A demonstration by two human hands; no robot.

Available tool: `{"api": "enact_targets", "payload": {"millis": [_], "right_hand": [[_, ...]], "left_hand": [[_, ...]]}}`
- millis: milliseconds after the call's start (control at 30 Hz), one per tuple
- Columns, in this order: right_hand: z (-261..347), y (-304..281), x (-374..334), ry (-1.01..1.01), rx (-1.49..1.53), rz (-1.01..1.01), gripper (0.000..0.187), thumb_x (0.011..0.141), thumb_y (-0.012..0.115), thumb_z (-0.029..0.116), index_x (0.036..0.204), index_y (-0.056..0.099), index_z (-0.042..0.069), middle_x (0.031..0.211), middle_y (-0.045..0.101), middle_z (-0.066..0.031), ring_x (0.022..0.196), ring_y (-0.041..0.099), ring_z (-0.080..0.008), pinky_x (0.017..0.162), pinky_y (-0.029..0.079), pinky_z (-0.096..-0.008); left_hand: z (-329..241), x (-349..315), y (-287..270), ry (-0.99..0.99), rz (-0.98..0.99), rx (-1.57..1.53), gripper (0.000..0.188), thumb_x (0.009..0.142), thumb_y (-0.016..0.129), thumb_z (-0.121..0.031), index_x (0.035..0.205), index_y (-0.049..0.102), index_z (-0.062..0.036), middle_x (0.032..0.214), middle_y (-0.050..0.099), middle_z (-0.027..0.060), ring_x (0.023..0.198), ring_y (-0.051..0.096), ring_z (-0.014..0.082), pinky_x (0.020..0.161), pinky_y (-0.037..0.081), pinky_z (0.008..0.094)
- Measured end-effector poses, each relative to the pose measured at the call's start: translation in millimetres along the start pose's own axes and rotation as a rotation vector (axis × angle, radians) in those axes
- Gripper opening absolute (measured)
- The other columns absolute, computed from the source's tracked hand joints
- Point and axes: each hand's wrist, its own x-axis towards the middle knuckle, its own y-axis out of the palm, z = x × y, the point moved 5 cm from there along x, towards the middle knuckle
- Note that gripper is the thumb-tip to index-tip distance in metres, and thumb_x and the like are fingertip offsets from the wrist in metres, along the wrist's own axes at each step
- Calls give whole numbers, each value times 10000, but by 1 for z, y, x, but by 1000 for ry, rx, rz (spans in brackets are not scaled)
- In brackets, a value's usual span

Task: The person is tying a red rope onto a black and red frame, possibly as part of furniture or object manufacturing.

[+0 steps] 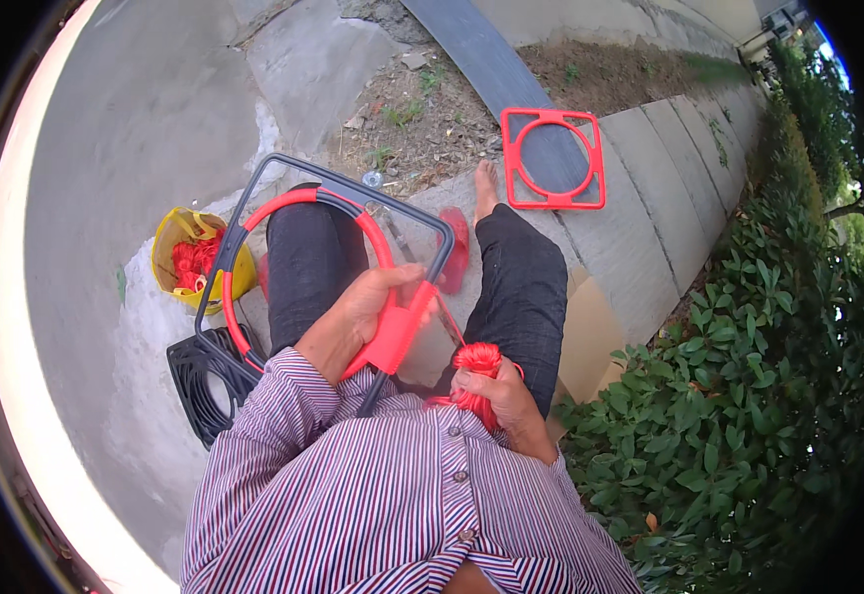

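Observation:
A dark grey square frame [331, 176] with a ring inside it rests across my lap, tilted. Red cord [392, 337] is wound closely over parts of the ring and over one corner of the frame. My left hand [372, 302] is closed on the frame at that wrapped corner. My right hand [501, 396] grips a bundle of red cord [476, 368] beside my right thigh. A strand [448, 322] runs from the bundle up toward the wrapped corner.
At left a yellow bucket [169, 243] holds more red cord; bare dark frames [199, 391] lie below it. A fully red-wrapped frame [595, 163] lies beyond my right foot, by a long grey board [486, 49]. Red shoes [457, 247] sit between my legs. Leafy bushes [729, 416] border the right.

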Motion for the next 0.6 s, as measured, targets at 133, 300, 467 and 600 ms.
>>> {"api": "enact_targets", "payload": {"millis": [133, 300, 467, 600], "right_hand": [[4, -1, 4, -32, -52, 45, 187, 829, 696, 124, 956, 604, 23, 812, 622, -14, 725, 595, -92, 675, 482, -243], [3, 4, 4, -120, -184, 25, 183, 834, 693, 134, 955, 608, 26, 812, 607, 11, 722, 568, -72, 688, 462, -241], [2, -7, 5, -218, -182, -9, 171, 829, 697, 129, 941, 626, 20, 834, 620, -5, 764, 579, -85, 719, 467, -247], [3, -19, 4, -259, -124, -69, 186, 828, 698, 130, 951, 625, 11, 818, 626, -14, 756, 591, -95, 723, 473, -254]], "left_hand": [[-6, 2, 3, 32, 37, -33, 367, 919, 555, -193, 1130, 545, 108, 783, 652, 195, 648, 665, 230, 592, 586, 327], [-9, 3, 10, 68, 46, -14, 247, 911, 579, -163, 1011, 549, 61, 803, 649, 209, 664, 676, 260, 580, 596, 351], [-9, -1, 22, 75, 24, 36, 211, 917, 585, -169, 959, 543, 33, 805, 647, 220, 660, 675, 281, 567, 598, 357], [-12, -2, 28, 103, -44, 166, 206, 925, 583, -173, 954, 548, 28, 771, 639, 200, 654, 674, 267, 557, 594, 357]]}}
